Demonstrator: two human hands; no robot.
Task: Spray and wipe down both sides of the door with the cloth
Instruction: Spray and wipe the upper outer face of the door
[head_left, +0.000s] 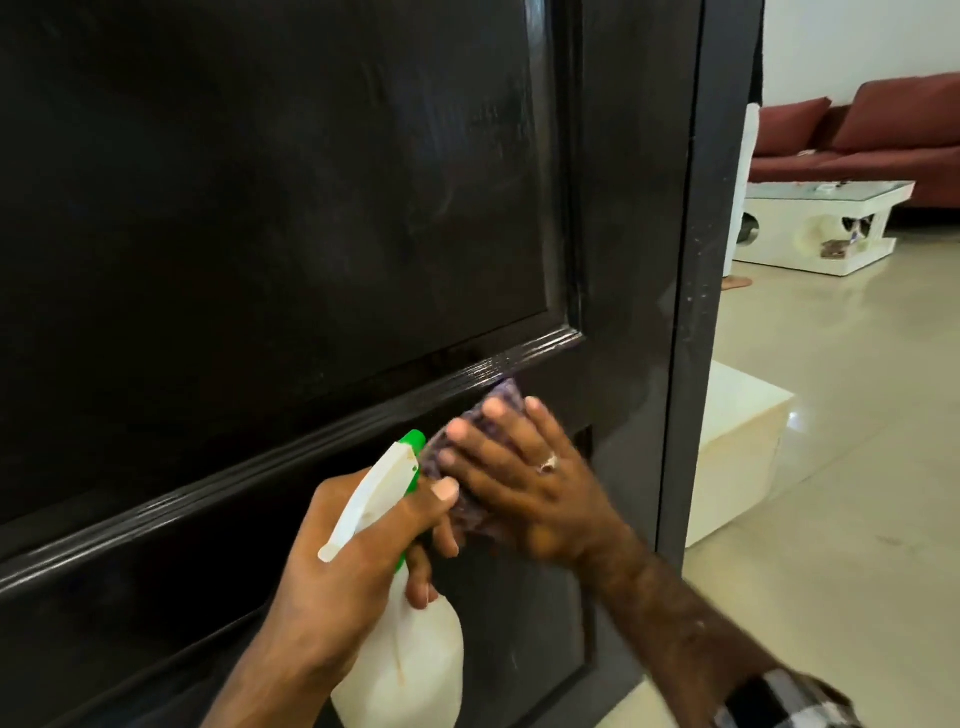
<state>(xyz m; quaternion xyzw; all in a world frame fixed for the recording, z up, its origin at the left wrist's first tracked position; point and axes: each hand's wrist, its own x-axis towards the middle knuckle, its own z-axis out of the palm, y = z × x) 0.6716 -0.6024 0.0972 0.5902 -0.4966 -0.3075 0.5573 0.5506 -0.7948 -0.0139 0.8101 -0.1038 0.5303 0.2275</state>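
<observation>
I see the right hand (524, 483) pressing the purple cloth (470, 452) flat against the dark door (291, 208) below the panel moulding, fingers spread straight, while the left hand (343, 566) grasps the white spray bottle (405, 660) by its neck, nozzle toward the door.

Cloth (503, 402) against door (311, 208)
</observation>
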